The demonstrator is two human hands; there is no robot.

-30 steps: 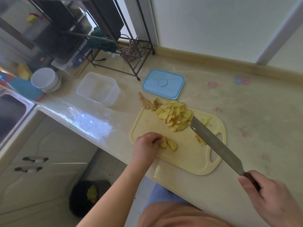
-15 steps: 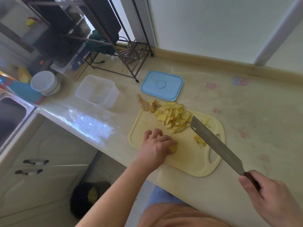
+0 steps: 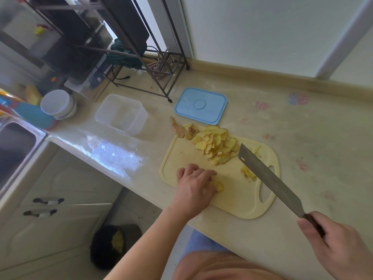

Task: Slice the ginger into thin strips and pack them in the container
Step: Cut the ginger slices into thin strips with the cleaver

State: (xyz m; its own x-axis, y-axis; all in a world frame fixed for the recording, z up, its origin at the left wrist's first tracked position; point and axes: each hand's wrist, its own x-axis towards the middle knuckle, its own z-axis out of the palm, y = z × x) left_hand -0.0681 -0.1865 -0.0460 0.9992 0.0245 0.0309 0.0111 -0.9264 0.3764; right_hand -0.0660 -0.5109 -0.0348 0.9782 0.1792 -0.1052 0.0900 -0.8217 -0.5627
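— Cream stone counter [image 3: 302,158] runs across the middle of the frame, under a pale wall. What sits on it?

— At upper left, a dark metal rack [image 3: 125,49]; at the left edge, a steel sink [image 3: 14,150] with stacked white bowls [image 3: 58,104] just behind it. At lower left, white cabinet doors [image 3: 60,219] and a dark bin [image 3: 113,245] on the floor.

— And the task's things?

— A yellow cutting board [image 3: 238,201] lies at centre. Up and left of it stands the clear container [image 3: 122,114], open; its blue lid [image 3: 200,106] lies flat, just beyond the board's far edge.

— Where is the ginger?

— A heap of ginger slices [image 3: 214,143] sits on the board's far part, with a brownish scrap of peel [image 3: 178,128] at the far left corner and a small pile of cut strips [image 3: 248,173] near the handle slot.

— The hands?

— The left hand [image 3: 193,186], fingers curled, presses down on a few ginger pieces [image 3: 219,186] at the board's near side. The right hand [image 3: 339,241], lower right, grips the handle of a cleaver [image 3: 268,178], whose blade slants over the board's right end.
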